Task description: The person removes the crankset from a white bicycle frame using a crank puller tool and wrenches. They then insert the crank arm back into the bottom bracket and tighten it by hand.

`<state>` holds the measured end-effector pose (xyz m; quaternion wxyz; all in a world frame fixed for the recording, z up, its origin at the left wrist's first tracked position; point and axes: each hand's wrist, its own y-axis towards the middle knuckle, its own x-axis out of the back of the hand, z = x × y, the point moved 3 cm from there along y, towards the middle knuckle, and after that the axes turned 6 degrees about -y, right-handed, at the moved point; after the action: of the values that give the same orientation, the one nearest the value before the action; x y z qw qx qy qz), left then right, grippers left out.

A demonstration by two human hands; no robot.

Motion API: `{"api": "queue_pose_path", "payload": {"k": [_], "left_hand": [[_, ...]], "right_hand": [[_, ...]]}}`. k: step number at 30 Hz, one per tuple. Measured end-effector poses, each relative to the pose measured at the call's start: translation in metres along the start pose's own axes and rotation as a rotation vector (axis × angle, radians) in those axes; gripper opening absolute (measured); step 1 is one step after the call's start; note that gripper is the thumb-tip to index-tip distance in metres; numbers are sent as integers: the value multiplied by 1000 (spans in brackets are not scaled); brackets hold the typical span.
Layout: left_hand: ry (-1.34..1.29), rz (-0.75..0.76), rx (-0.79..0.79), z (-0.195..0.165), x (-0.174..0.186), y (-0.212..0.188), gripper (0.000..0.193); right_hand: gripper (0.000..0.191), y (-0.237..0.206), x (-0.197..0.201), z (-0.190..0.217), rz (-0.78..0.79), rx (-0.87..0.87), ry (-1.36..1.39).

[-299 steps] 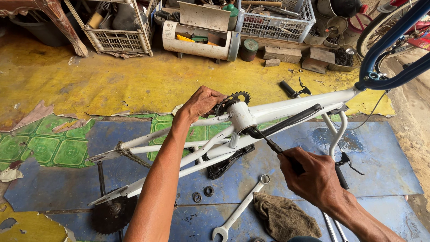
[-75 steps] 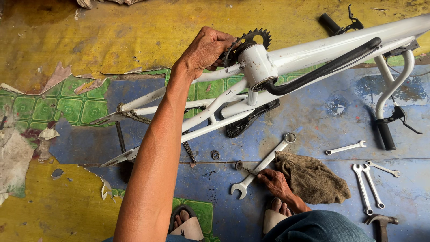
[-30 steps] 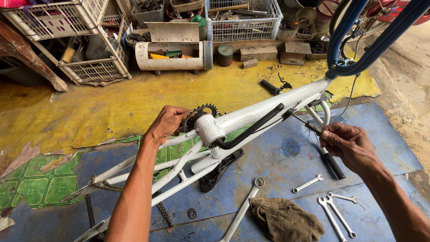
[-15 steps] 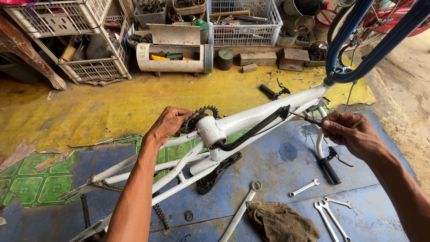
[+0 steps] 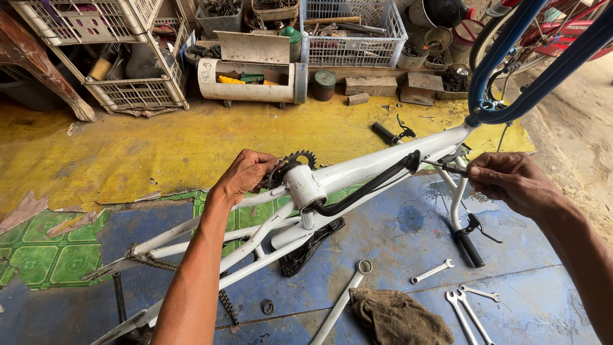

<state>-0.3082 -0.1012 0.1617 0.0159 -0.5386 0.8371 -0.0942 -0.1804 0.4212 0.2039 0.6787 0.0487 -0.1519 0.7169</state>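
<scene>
Head view: I look down at a white bike frame (image 5: pixel 377 167) lying on its side over the blue and yellow floor (image 5: pixel 408 220).
Left hand: my left hand (image 5: pixel 246 174) is curled shut on the black toothed sprocket (image 5: pixel 295 160) by the crank housing.
Right hand: my right hand (image 5: pixel 507 182) pinches a thin dark tool (image 5: pixel 450 167) near the front of the frame; it may be a spoke or a rod, too small to tell.
Doing it well: I think I should hold the sprocket steady and keep the thin tool straight.
Nearby: wrenches (image 5: pixel 469 305) and a brown rag (image 5: pixel 396 317) lie below.
</scene>
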Motion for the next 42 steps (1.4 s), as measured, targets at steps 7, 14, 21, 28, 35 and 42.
{"api": "queue_pose_path", "payload": {"k": [7, 14, 21, 28, 35, 42], "left_hand": [[14, -6, -15, 3, 0, 4, 31], [40, 2, -29, -1, -1, 1, 33], [19, 2, -35, -2, -3, 0, 35], [36, 8, -63, -1, -2, 0, 36], [67, -12, -87, 0, -1, 2, 33], [58, -14, -72, 3, 0, 4, 36]], "right_hand": [[22, 1, 2, 4, -12, 15, -68], [24, -5, -4, 38, -34, 16, -260], [24, -26, -19, 68, -148, 40, -492], [20, -35, -29, 83, -204, 138, -799], [19, -47, -37, 87, -245, 281, -966], [16, -56, -51, 92, -247, 465, -1017]]}}
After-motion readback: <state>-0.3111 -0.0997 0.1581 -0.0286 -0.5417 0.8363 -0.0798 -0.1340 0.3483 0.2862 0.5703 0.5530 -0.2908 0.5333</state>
